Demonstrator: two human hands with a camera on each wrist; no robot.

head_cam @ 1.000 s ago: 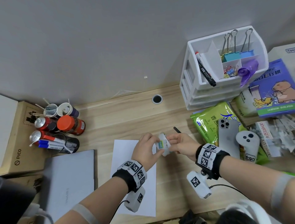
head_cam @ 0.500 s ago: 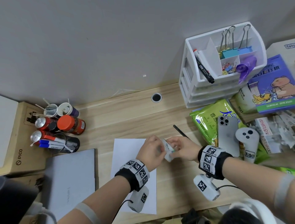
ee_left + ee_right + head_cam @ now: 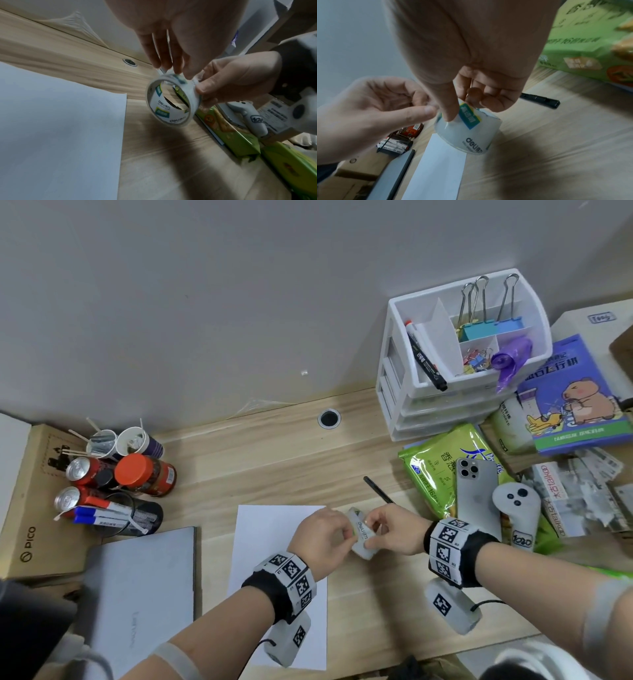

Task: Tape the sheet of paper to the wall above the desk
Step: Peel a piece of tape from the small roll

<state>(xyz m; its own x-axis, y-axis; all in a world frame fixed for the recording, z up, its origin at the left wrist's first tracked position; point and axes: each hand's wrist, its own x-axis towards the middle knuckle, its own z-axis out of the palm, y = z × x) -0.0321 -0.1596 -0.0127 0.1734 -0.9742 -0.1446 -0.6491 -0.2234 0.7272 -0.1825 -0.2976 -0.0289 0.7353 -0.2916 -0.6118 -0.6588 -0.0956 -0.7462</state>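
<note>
A roll of clear tape (image 3: pixel 361 534) with a white printed core hangs just above the wooden desk, held between both hands. My right hand (image 3: pixel 371 529) grips the roll (image 3: pixel 171 102) from the right, thumb pressed on its outer face (image 3: pixel 467 132). My left hand (image 3: pixel 347 534) pinches the roll's near edge with thumb and fingertips (image 3: pixel 428 109). The white sheet of paper (image 3: pixel 270 542) lies flat on the desk under my left hand, and the roll hovers at its right edge. The grey wall (image 3: pixel 239 302) rises behind the desk.
A closed grey laptop (image 3: pixel 137 594) lies left of the paper. Cans, cups and markers (image 3: pixel 116 481) crowd the far left. A black pen (image 3: pixel 378 489), green snack bags (image 3: pixel 435 470), a phone (image 3: pixel 476 491), a white controller (image 3: pixel 517 515) and a white drawer organiser (image 3: pixel 455 364) stand to the right.
Both hands have come a little nearer to me with the roll, and the roll has turned between the fingers. The paper has stayed put.
</note>
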